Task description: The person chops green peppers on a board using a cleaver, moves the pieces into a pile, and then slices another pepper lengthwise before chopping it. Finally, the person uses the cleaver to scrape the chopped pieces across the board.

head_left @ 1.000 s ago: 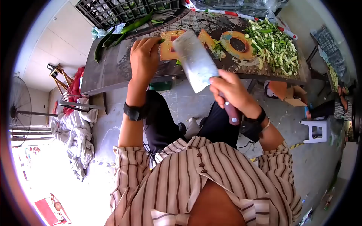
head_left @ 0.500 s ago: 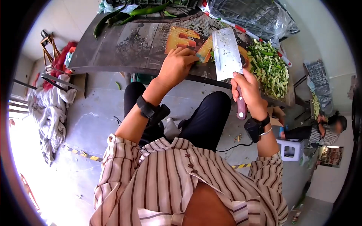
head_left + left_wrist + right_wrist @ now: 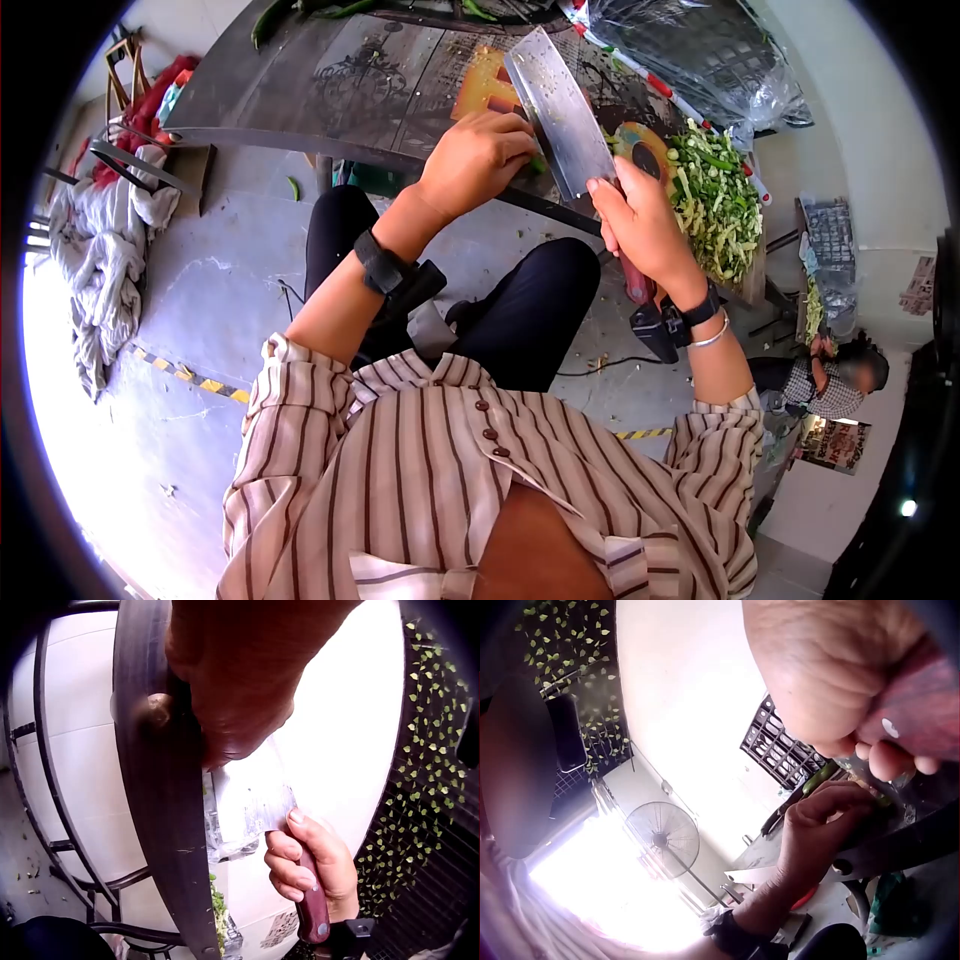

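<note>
In the head view, the left hand [image 3: 475,162] bends its fingers together at the tabletop's [image 3: 300,105] near edge, pinching a mostly hidden green piece [image 3: 538,163]. Just beside, the right hand's [image 3: 648,228] fingers wrap the cleaver [image 3: 562,115], its flat steel blade flecked. Shredded peppers [image 3: 712,205] heap at right; a glossy, plastic-wrapped crate [image 3: 690,65] bounds the upper right.

In the left wrist view, the smooth, riveted handle [image 3: 313,900] fills the right fist, lower right; the dark edge curves down left of centre.

In the right wrist view, a lattice crate [image 3: 780,746] stands beyond the left hand, upper centre.
</note>
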### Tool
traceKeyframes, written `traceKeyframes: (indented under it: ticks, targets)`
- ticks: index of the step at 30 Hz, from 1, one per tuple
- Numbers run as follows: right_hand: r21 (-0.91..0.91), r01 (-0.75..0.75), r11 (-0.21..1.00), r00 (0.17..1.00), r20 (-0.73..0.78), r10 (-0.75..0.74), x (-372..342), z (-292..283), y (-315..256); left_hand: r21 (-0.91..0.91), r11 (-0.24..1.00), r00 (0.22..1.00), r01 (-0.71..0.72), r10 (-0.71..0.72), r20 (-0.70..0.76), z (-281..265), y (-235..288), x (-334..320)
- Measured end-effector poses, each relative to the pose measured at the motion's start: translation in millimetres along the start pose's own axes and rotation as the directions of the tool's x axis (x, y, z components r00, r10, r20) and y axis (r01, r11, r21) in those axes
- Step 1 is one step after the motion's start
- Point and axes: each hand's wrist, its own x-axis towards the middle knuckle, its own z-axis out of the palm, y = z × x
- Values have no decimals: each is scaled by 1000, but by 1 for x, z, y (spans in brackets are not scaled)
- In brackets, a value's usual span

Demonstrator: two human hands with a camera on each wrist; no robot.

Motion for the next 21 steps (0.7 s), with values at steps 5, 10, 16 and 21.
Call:
traceKeyframes:
  ticks: [5,10,16,21]
  targets:
    - [-96,24,995,999,32,-21,11,1,-12,51,998,999,-35,36,-15,-2,1,1]
    - [-128,5,992,998,59,2,14,0,-15,53,998,1000,-28,29,-6,-1,0,2]
    - [-108,-39,993,993,110,51,16,-1,-21,50,999,1000,-4,4,8,-1,1,1]
    - [-141,-30,990,992,119,47,23,1,-17,47,999,1000,-13,14,-15,-3,2,2]
